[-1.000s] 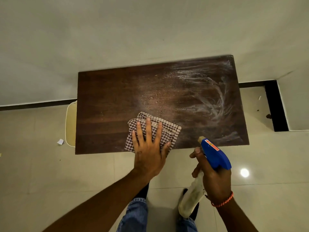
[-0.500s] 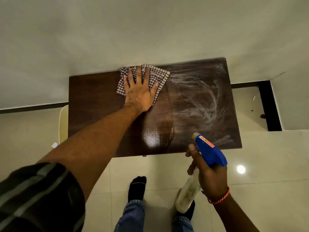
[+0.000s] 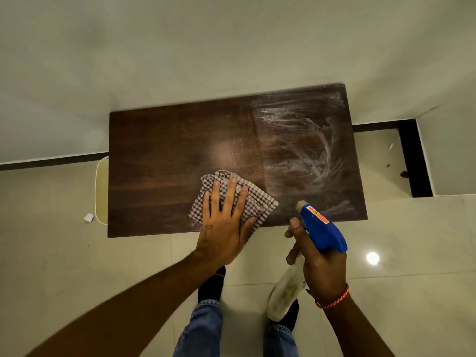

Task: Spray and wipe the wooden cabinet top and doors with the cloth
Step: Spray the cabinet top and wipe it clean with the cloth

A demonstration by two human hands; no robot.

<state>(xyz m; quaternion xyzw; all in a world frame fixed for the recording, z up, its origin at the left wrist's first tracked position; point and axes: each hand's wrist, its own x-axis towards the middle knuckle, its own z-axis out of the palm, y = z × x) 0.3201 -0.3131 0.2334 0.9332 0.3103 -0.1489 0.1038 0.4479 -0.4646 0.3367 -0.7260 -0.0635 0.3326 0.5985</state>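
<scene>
The dark wooden cabinet top (image 3: 167, 161) lies below me against the wall. White smeared spray streaks (image 3: 314, 150) cover its right part; the left and middle look darker and smooth. My left hand (image 3: 221, 225) presses flat, fingers spread, on a folded brown-and-white checked cloth (image 3: 255, 199) at the front edge near the middle. My right hand (image 3: 319, 266) holds a spray bottle (image 3: 286, 292) with a blue trigger head (image 3: 322, 228) just off the front right edge, nozzle toward the top. The cabinet doors are hidden from this angle.
Pale glossy floor tiles (image 3: 412, 240) surround the cabinet, with a lamp's reflection (image 3: 372, 258). A cream object (image 3: 101, 189) sits against the cabinet's left side, with a scrap of paper (image 3: 88, 217) beside it. A dark recess (image 3: 414, 161) is at the right. My feet in dark socks (image 3: 212, 282) stand close in front.
My left hand slid the cloth from the front edge up to the back edge, then back down to the front edge. The middle strip lost its droplets. The spray bottle stayed put.
</scene>
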